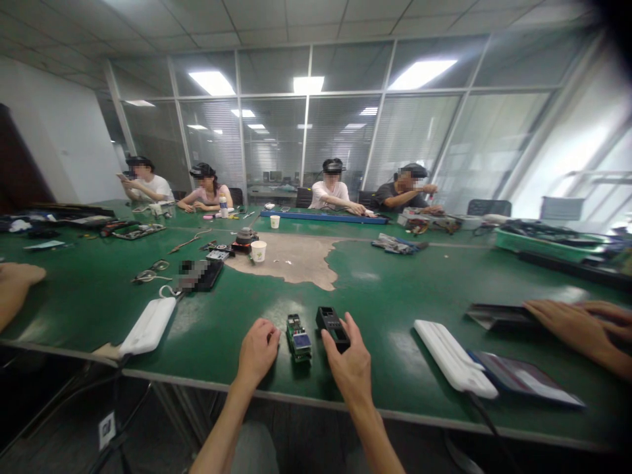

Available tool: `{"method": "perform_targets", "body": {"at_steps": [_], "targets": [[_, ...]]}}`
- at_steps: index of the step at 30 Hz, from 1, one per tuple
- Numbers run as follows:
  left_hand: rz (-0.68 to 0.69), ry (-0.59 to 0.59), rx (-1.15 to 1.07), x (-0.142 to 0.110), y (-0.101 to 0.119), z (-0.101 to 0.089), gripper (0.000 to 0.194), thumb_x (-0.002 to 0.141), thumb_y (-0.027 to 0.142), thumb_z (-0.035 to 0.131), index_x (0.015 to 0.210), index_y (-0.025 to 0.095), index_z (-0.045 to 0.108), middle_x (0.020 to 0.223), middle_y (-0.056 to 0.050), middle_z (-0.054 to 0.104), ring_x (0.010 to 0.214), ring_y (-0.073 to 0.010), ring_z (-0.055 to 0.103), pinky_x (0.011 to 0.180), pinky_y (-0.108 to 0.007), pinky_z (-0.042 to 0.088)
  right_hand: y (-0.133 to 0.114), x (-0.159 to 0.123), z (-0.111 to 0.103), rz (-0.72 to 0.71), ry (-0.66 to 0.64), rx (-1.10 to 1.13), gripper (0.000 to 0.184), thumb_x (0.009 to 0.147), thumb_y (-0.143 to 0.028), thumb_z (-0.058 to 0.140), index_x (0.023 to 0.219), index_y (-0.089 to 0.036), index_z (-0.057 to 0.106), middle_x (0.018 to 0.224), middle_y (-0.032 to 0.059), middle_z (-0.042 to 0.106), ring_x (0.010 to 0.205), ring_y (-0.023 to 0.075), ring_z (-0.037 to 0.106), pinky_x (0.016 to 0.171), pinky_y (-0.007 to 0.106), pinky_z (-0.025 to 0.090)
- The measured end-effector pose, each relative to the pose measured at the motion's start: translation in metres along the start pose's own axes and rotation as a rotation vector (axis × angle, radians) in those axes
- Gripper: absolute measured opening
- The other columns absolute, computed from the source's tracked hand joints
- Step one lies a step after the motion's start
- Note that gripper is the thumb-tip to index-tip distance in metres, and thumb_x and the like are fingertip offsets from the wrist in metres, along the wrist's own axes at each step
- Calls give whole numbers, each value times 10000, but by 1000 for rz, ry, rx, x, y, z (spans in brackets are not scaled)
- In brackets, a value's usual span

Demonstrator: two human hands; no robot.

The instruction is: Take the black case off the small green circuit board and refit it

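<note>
My right hand [351, 361] grips a black plastic housing [334, 328] from its right side, thumb on the near edge and fingers along the far side. The housing has cutouts in its face and tilts slightly above the green table. To its left stands a green circuit board stack [299, 339] with a small bluish display, apart from both hands. Just left of that board, my left hand [258, 353] rests at the table with its fingers curled together. Whatever those fingers hold, if anything, is hidden.
White power banks [149, 324] [454, 359] lie left and right, the right one beside a dark pouch [528, 378]. Other people's hands [575, 322] [18, 289] rest at both sides. Farther back are a paper cup [259, 251], glasses [151, 270], gloves [397, 243] and a green basket [553, 245].
</note>
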State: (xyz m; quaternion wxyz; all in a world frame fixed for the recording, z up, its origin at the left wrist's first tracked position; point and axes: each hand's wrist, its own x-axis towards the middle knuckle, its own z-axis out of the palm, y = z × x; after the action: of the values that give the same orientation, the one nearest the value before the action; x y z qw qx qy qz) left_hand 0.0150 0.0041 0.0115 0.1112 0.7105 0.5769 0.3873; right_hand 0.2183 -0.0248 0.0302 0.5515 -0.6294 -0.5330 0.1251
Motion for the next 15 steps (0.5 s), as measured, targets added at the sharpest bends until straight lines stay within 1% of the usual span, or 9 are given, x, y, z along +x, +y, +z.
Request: {"method": "perform_targets", "body": {"at_steps": [3, 6, 11, 15], "targets": [[-10, 5, 5, 0, -1, 1, 247, 898, 288, 451, 726, 195, 600, 901, -36, 603, 853, -141, 571, 818, -258, 429, -26, -2, 0, -14, -39, 54, 720, 801, -480, 601, 1411, -156, 397, 1247, 128, 613, 1142, 256, 590, 987, 394, 442], [-10, 10, 7, 0, -1, 1, 241, 900, 289, 451, 735, 195, 600, 888, -33, 598, 852, -141, 568, 815, -254, 425, -43, -6, 7, -39, -106, 88, 721, 811, -471, 594, 1419, -146, 382, 1241, 129, 617, 1140, 254, 590, 985, 394, 445], [-8, 10, 6, -1, 0, 0, 236, 901, 288, 455, 735, 193, 594, 873, -31, 591, 837, -137, 564, 795, -245, 420, -46, -13, 24, -78, -162, 32, 712, 833, -457, 565, 1426, -116, 366, 1288, 150, 582, 1191, 261, 554, 1011, 399, 422], [-7, 11, -1, -1, 0, 1, 242, 906, 297, 452, 735, 191, 588, 863, -27, 584, 832, -134, 561, 789, -240, 416, -47, -17, 29, -141, -168, -72, 694, 845, -429, 542, 1428, -101, 358, 1306, 174, 560, 1185, 279, 555, 996, 413, 427]]}}
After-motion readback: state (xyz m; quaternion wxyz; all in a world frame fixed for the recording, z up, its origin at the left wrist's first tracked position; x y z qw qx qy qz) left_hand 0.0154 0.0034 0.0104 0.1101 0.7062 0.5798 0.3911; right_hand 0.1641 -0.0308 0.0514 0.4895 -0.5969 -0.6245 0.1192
